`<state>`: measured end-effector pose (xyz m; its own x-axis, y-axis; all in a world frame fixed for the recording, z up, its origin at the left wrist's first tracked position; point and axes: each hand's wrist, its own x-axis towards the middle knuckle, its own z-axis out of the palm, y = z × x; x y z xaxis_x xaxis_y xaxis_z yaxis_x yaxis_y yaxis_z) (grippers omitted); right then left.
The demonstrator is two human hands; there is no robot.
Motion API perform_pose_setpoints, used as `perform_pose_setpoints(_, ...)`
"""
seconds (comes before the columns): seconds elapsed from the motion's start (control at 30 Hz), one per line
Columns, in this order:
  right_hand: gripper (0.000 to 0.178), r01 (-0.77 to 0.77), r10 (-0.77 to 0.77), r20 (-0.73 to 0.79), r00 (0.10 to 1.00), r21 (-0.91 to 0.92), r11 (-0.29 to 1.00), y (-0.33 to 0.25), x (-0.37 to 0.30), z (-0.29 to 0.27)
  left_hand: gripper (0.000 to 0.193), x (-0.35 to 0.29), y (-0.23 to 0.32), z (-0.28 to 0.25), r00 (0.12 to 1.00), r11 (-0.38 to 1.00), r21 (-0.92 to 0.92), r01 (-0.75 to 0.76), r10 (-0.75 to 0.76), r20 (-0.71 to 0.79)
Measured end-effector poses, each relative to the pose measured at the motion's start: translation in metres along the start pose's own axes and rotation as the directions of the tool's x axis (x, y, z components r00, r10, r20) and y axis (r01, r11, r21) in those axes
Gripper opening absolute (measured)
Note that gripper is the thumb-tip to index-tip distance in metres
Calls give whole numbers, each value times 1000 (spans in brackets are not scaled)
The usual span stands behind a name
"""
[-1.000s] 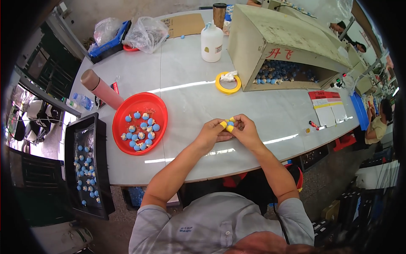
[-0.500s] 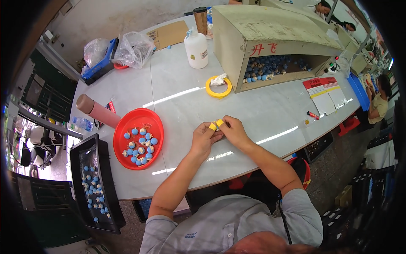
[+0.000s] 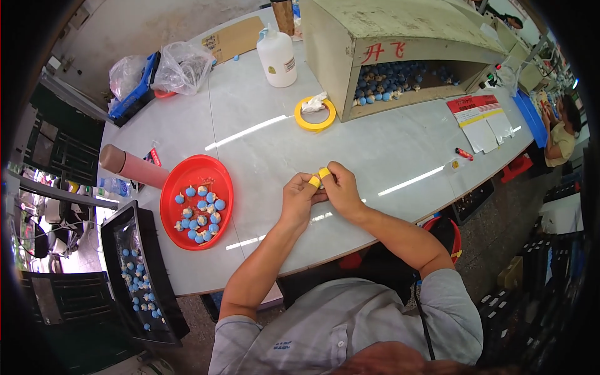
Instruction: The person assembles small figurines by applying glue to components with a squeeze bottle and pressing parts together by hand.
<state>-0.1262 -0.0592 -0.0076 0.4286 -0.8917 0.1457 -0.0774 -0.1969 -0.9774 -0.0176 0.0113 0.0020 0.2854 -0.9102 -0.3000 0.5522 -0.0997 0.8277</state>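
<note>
My left hand (image 3: 300, 197) and my right hand (image 3: 341, 194) meet above the grey table, fingers closed and thumbs side by side. Yellow tape wraps both thumbs. A small pale piece (image 3: 321, 185) is pinched between the fingertips; most of it is covered, so its kind cannot be told. To the left of my hands lies a round red tray (image 3: 177, 234) with several small blue balls (image 3: 202, 205) that carry cream-coloured parts. Further left, a long black bin (image 3: 164, 294) holds more of these pieces.
Beyond my hands lie a yellow tape roll (image 3: 302, 119) and a white bottle (image 3: 277, 61). A beige open-fronted box (image 3: 325, 65) holds many blue pieces. A pink flask (image 3: 134, 167) leans by the tray; papers (image 3: 481, 134) lie at right. Another person (image 3: 561, 134) sits far right.
The whole view has shifted slightly, with the table items sitting a little further left and the far ones higher. My hands stay together, with the right fingers slightly more raised over the piece.
</note>
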Motion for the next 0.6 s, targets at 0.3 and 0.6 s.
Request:
perform_pose_setpoints(0.3, 20, 28, -28, -33, 999, 4, 1000, 4, 1, 0, 11, -1, 4, 6, 1000, 1000, 13, 12, -12, 8)
perform_pose_setpoints(0.6, 23, 60, -60, -37, 997, -4, 998, 0, 0, 0, 11, -2, 4, 5, 1000, 999, 42, 0, -1, 10)
